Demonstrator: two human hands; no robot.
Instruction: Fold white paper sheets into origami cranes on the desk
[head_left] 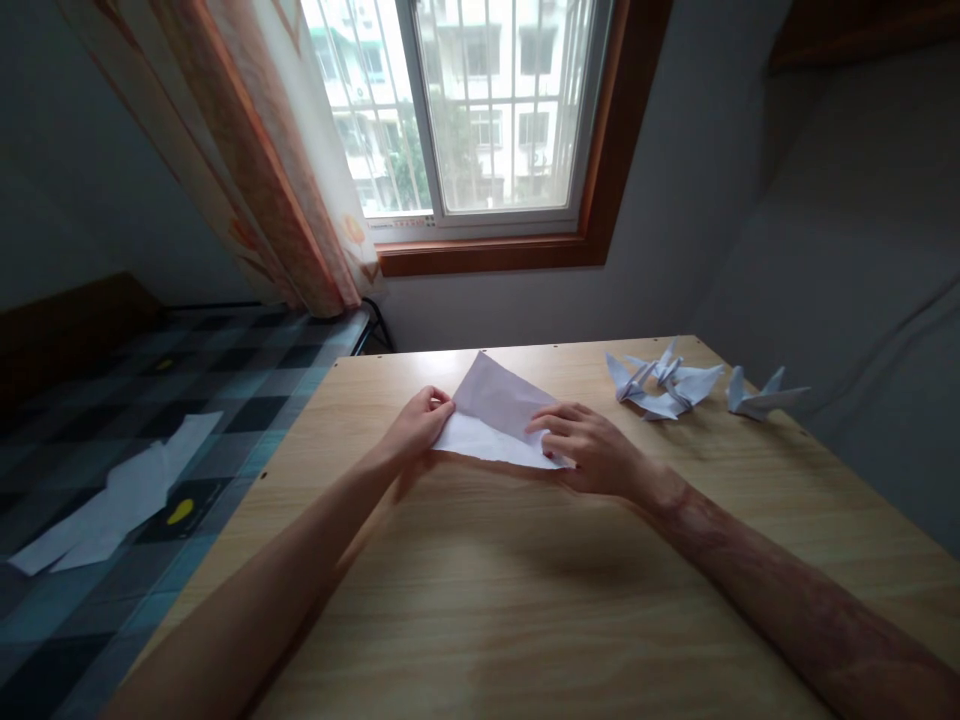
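Observation:
A sheet of white paper (495, 400) is held up a little over the wooden table, its lower part creased and brighter than the upper part. My left hand (421, 418) pinches its left edge between thumb and fingers. At the right side, my right hand (589, 445) has its fingers curled over the paper's face, with the thumb mostly hidden near the lower right corner. The paper's top corner points away from me, toward the window.
Several folded white paper cranes (664, 385) rest at the table's far right, with one more crane (765, 395) by the right edge. White paper strips (142, 490) lie on the checked bed (247, 400) left of the table (465, 600). Beyond are a curtain (247, 150) and window (502, 120).

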